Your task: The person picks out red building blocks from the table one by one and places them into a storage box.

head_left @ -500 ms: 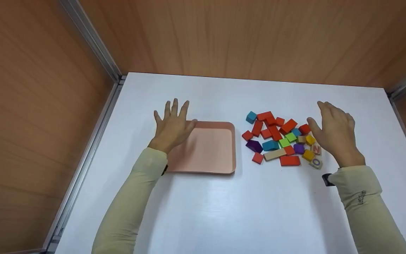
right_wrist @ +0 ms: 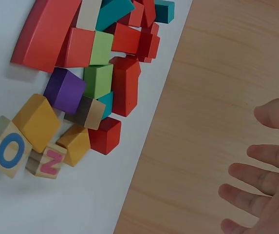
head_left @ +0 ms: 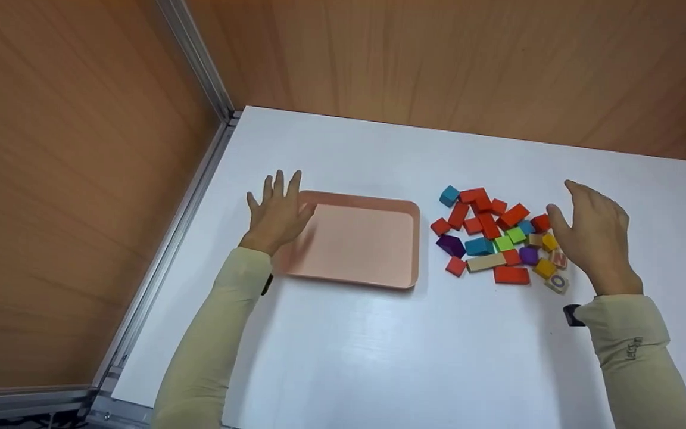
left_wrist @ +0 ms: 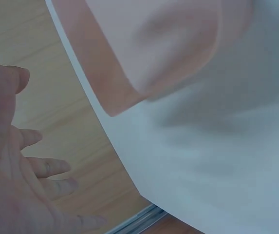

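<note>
My left hand (head_left: 276, 219), fingers spread, hovers over the left end of a shallow pink tray (head_left: 355, 281). Its shadow falls across the tray's floor, and it holds nothing. At the right, my right hand (head_left: 596, 238) is held above the table beside a heap of wooden blocks, fingers extended and empty. The heap has red blocks (right_wrist: 124, 87), light green cubes (right_wrist: 99, 80), a purple block (right_wrist: 65, 90), yellow cubes (right_wrist: 37, 122) and blue ones (head_left: 479, 246). Nearest the right hand lie a cube with a blue O (right_wrist: 10, 151) and one with a pink letter (right_wrist: 50, 163).
The white table (head_left: 343, 345) meets a wooden panel (head_left: 438, 65) at its back edge. Another wooden panel (head_left: 81, 179) stands along the left, with a metal rail (head_left: 194, 53) in the corner between them.
The head view has turned, so the tray and blocks appear further right in it. My left hand has shifted leftward relative to the tray; both hands remain empty.
</note>
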The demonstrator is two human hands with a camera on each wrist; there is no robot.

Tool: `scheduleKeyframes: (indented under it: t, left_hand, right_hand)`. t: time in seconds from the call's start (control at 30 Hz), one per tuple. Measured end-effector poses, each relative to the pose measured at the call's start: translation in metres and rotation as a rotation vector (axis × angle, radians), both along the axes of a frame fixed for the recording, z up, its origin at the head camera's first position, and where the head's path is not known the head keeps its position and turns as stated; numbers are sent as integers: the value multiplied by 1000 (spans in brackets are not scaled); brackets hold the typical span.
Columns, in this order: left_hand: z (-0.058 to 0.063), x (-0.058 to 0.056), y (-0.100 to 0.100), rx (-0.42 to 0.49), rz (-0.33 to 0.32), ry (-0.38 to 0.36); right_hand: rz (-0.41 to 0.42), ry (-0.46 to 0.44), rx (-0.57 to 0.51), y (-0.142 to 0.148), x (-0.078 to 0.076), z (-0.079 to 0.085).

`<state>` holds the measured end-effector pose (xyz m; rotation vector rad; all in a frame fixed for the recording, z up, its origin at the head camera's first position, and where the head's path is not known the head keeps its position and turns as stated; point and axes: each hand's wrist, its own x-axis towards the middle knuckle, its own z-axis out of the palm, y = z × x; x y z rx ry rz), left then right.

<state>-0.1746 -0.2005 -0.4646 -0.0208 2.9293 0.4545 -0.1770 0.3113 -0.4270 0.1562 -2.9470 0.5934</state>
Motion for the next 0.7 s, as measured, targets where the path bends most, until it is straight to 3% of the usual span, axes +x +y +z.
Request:
scheduleKeyframes:
  t: [0.37, 0.7]
  left_hand:
    - [-44, 7, -2, 72, 58, -63]
    - [-73, 15, 5, 86, 128, 90]
  right_hand:
    - [-32, -32, 1, 2, 5, -8]
    - [-43, -54, 1, 5, 10, -21]
